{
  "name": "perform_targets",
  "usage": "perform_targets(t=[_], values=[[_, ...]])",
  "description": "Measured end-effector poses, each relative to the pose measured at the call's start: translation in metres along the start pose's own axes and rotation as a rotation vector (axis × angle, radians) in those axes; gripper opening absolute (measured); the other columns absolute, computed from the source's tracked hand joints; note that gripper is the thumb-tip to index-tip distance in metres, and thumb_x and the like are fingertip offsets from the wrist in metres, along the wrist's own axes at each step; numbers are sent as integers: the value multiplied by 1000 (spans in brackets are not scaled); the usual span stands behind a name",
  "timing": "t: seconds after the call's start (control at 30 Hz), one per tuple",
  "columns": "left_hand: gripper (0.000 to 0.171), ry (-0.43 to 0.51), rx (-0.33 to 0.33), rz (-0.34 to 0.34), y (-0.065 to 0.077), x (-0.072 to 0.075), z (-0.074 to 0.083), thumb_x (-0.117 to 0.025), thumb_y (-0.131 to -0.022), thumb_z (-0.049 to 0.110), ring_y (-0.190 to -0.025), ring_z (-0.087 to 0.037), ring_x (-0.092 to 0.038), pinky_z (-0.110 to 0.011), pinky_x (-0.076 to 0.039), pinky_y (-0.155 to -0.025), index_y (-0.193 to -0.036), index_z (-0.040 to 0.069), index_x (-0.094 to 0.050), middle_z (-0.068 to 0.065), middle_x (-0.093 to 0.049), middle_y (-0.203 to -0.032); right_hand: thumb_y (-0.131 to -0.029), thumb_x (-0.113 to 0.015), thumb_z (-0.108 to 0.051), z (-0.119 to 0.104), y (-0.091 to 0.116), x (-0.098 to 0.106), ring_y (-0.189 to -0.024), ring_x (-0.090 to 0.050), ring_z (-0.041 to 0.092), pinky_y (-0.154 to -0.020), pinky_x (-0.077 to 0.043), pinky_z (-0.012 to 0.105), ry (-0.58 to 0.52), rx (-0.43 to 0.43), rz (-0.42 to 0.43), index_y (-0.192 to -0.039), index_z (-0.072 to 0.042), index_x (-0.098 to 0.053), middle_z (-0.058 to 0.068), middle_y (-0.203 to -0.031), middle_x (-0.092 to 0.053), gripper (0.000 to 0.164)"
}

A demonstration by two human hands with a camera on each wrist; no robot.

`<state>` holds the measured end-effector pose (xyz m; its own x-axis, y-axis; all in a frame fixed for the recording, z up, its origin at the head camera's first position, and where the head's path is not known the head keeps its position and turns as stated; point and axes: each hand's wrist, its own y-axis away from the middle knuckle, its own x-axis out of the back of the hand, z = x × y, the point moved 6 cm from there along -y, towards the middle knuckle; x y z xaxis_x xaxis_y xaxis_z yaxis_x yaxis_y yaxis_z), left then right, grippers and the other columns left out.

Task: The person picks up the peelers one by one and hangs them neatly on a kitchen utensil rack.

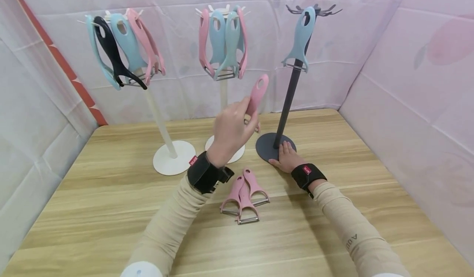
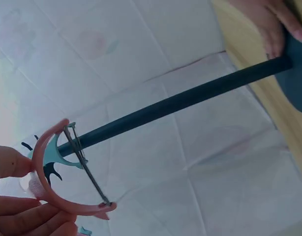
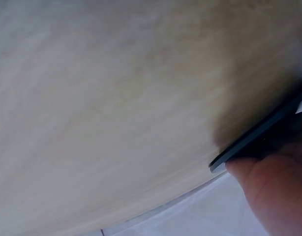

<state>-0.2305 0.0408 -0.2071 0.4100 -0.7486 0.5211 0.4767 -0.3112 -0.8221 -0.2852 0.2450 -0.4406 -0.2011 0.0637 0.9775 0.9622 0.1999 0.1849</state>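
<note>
My left hand (image 1: 230,126) holds a pink Y-shaped peeler (image 1: 258,89) up in the air, its handle end pointing upward. Thumb and fingers pinch the peeler's curved pink frame (image 2: 39,169) in the left wrist view, leaving the metal blade uncovered. To the right stands a dark grey rack (image 1: 289,98) with hooks at its top, where one light blue peeler (image 1: 303,36) hangs. My right hand (image 1: 289,159) rests on the rack's round base (image 1: 264,144) with fingers extended beside the pole. Its thumb (image 3: 242,172) lies at the base's edge in the right wrist view.
Three pink peelers (image 1: 251,181) lie bunched on the wooden table (image 1: 111,203) between my forearms. A white rack (image 1: 160,120) at left carries blue, black and pink peelers. Another white rack (image 1: 224,88), partly behind my left hand, carries pink and blue ones. Draped cloth (image 1: 414,83) surrounds the table.
</note>
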Motion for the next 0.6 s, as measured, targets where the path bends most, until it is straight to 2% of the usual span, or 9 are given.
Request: perform_targets(t=[0.17, 0.33, 0.6], values=[[23, 66, -28, 23, -28, 0, 6, -53, -89, 12, -60, -16, -53, -26, -42, -52, -102, -5, -61, -9, -61, -73, -96, -39, -39, -7, 7, 8, -131, -7, 49, -107, -11, 49, -4, 2, -7, -131, 25, -18, 43, -137, -9, 75], [23, 97, 15, -1, -52, -2, 6, -52, -90, 15, -59, -15, -50, -26, -38, -54, -102, -3, -61, -8, -60, -71, -96, -42, -35, -12, 11, 14, -130, -9, 50, -107, -12, 50, -41, -1, 9, -130, 25, -19, 43, -137, -11, 73], [25, 160, 60, -45, -81, -7, 6, -51, -91, 18, -58, -17, -47, -23, -34, -55, -99, -3, -62, -9, -59, -69, -96, -40, -39, -9, 8, 6, -130, -8, 49, -107, -12, 49, -29, -2, 12, -132, 24, -18, 42, -138, -10, 75]])
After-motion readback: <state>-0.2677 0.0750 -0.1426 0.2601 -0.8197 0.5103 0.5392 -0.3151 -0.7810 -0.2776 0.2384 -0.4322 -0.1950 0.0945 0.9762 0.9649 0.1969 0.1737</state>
